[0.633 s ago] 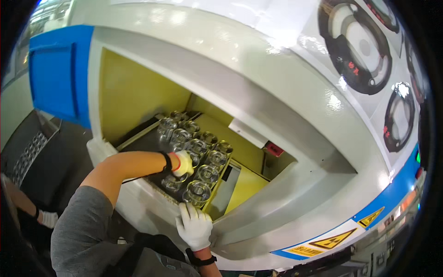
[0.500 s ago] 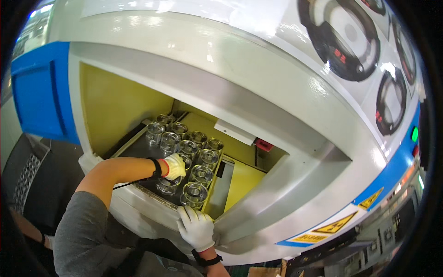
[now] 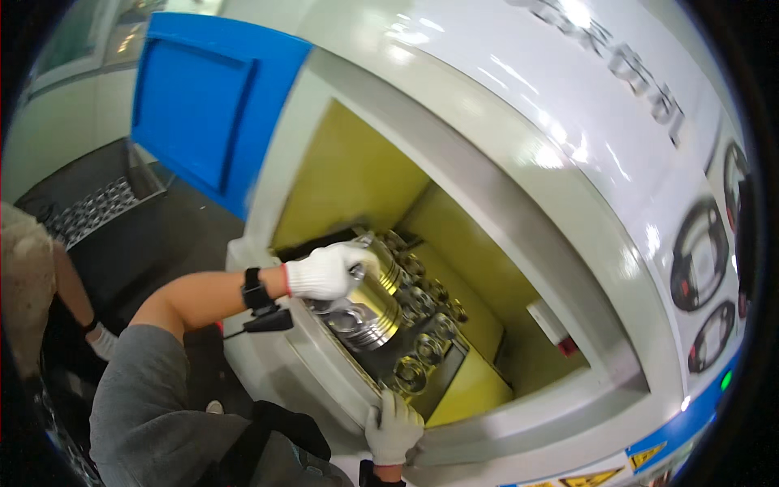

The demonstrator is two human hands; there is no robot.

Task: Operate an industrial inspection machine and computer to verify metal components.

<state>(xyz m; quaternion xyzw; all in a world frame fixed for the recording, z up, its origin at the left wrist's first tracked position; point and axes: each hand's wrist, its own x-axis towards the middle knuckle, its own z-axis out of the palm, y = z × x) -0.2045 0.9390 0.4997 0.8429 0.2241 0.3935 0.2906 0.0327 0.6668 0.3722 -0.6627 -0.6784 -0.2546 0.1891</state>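
In a white glove, my left hand (image 3: pixel 329 272) is closed on metal engine pistons lifted above the tray. One piston (image 3: pixel 365 316), with ring grooves around its end, hangs tilted under the hand; a second piston (image 3: pixel 387 268) shows just beyond it. How the fingers grip them is partly hidden. Behind and below, several more pistons (image 3: pixel 428 349) stand in rows on the dark tray (image 3: pixel 377 357) inside the yellow-lined machine opening. My gloved right hand (image 3: pixel 393 430) lies on the front lip of the opening with its fingers stretched out, beside the nearest piston (image 3: pixel 410 375).
A blue door panel (image 3: pixel 199 105) stands swung out at the left. Behind it on the floor sits a dark bin (image 3: pixel 150 183) of many metal parts. Another person's gloved hand (image 3: pixel 103 342) is at the far left. A red-tipped white block (image 3: pixel 552 326) projects inside the opening.
My left hand has risen from among the standing pistons and now carries pistons toward the opening's left side. My view has turned left. My right hand stays on the lip.
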